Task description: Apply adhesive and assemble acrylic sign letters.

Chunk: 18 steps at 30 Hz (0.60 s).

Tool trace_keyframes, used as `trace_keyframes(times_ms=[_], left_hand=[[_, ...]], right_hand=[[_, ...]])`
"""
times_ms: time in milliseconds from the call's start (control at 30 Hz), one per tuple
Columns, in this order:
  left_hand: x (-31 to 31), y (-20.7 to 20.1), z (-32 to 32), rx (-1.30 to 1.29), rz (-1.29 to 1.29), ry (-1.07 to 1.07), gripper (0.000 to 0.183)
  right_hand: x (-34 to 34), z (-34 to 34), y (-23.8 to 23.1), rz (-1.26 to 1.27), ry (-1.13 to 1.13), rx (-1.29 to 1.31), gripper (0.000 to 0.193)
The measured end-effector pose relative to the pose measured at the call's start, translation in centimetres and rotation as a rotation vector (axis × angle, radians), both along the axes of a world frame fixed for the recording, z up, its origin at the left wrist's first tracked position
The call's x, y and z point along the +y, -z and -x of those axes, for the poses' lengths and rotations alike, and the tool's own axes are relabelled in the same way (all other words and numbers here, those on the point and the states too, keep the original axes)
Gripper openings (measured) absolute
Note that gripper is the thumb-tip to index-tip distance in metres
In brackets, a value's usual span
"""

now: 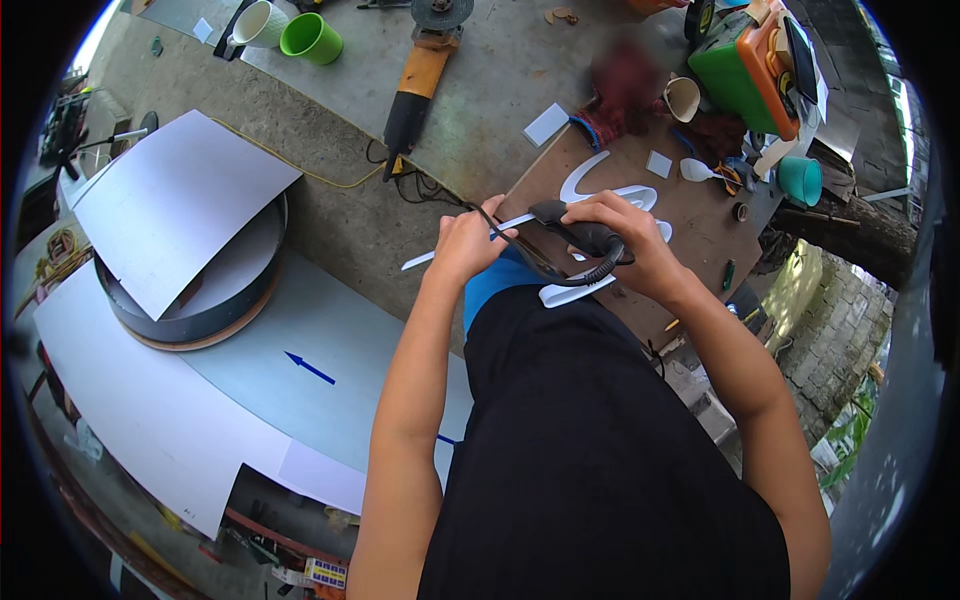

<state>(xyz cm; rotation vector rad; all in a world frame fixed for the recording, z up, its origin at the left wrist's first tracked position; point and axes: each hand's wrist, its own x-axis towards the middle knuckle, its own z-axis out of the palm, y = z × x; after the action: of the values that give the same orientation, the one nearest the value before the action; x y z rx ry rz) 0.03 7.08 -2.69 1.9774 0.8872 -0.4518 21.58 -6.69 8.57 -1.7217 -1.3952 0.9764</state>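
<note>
My left hand (466, 240) is closed around a narrow white strip (418, 262), whose free end sticks out to the left. In my right hand (625, 238) is a black corded hand tool (578, 230) shaped like a glue gun; its front end is at the strip's right end. Its thick cord (600, 272) loops below and back past my left hand. Under and beyond my right hand, white curved cut-out pieces (580, 178) lie on a brown board (690, 235). Another white piece (575, 293) shows close to my body, partly hidden.
An angle grinder (415, 90) lies ahead on the grey table, near a green cup (311, 40) and a white mug (260, 25). Red gloves (620, 95), a white spoon (697, 170), a teal cup (800, 181) and a green-orange box (745, 75) stand right. White sheets (190, 200) cover a round drum (200, 325) left.
</note>
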Motion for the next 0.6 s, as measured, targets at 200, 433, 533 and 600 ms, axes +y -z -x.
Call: trace_keyframes(times_ms=[200, 433, 533, 600], left_hand=[[0.36, -0.03, -0.32, 0.003, 0.044, -0.007, 0.072], [0.23, 0.48, -0.58, 0.005, 0.034, 0.0, 0.074], [0.31, 0.36, -0.6, 0.007, 0.025, -0.012, 0.075], [0.31, 0.35, -0.6, 0.009, 0.021, -0.005, 0.076]], right_hand=[[0.24, -0.22, 0.02, 0.009, -0.007, -0.009, 0.053], [0.53, -0.49, 0.24, -0.005, -0.016, -0.031, 0.052], [0.44, -0.45, 0.36, 0.011, -0.004, -0.005, 0.053], [0.36, -0.54, 0.63, 0.016, -0.011, -0.022, 0.055]])
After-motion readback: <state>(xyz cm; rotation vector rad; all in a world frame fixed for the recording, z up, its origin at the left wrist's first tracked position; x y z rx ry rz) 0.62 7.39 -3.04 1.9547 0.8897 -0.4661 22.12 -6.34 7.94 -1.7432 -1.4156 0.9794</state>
